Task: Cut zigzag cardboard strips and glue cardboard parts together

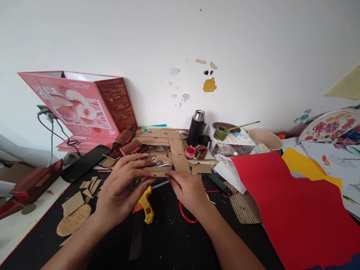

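Observation:
A small strip of cardboard (159,171) is held up above the black table between my two hands. My left hand (120,185) has its thumb and index finger at the strip's lower left edge, with the other fingers spread above. At the strip's right end, my right hand (189,191) pinches it between thumb and index finger; its remaining fingers are curled out of sight. Just below is a yellow glue gun (146,208) lying on the table, its nozzle side hidden by my left hand. A red ring-shaped handle (187,215) shows partly beneath my right hand.
Cardboard pieces (154,137) pile up behind my hands. A black flask (196,129), a red paint pot (190,151) and a green jar (221,132) with a brush stand beyond. Red paper (298,206) covers the right side; a phone (86,163) and cardboard scraps (73,204) lie left.

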Demonstrator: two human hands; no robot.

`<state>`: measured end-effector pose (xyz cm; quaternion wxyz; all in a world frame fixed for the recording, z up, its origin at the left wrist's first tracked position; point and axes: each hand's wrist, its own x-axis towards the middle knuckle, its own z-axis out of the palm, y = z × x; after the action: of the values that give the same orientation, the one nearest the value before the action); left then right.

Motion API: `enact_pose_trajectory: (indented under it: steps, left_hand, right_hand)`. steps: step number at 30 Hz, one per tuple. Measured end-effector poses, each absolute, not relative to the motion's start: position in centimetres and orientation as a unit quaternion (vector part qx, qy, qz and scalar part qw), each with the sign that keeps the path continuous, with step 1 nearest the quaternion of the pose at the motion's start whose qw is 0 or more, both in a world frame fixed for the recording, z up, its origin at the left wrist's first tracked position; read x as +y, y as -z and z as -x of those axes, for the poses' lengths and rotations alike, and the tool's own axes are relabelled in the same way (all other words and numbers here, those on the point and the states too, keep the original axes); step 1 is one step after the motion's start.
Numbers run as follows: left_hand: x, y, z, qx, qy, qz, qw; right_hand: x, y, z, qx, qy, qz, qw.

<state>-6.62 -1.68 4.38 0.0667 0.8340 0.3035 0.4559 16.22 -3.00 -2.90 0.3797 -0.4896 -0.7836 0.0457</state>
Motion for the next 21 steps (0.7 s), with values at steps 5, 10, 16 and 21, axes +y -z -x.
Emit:
enact_pose_trajectory:
  steps: [5,10,16,21]
  left_hand:
    - [-1.6,-4.2,6.6,0.307,-0.456,-0.833,0.066]
    - [-1.5,-4.2,6.7,0.303,-0.462,-0.831,0.068]
    - [-1.3,-4.8,7.5,0.307,-0.464,-0.824,0.107]
    - [-1.2,-5.7,8.0,0.339,-0.521,-0.759,0.192]
  right_hand:
    - [-3.0,2.9,-16.3,-0.79,-0.041,0.495,0.36]
    - [-3.0,2.9,-16.3,-0.786,-0.051,0.491,0.371]
    - [-3.0,2.7,-16.1,-0.76,-0.121,0.478,0.422]
    - [-3.5,1.9,-15.8,-0.7,-0.234,0.494,0.459]
